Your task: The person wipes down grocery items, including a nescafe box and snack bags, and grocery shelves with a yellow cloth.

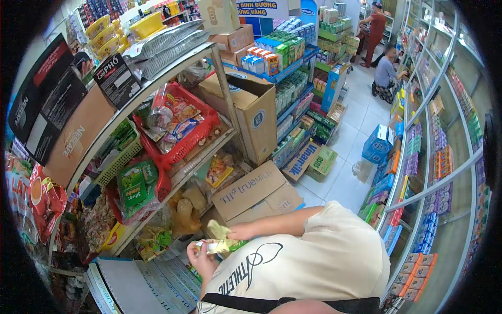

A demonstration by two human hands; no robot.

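My right hand (241,231) is closed on a crumpled pale yellow-green piece, seemingly a cloth (218,229). Just below it, my left hand (203,260) grips the near end of a small green-and-white packet (213,246). The yellow-green piece lies against the packet, so part of the packet's surface is covered. Both hands are in front of my cream shirt (314,256), close to the lower shelf. A flattened cardboard carton (256,191) lies beyond them.
To the left, a metal rack (183,172) holds red baskets (183,149) and packets. An open carton (243,118) stands behind it. Stacked milk cartons (293,44) line the back, and glass shelving (418,193) runs along the right. Two people (386,76) are down the aisle.
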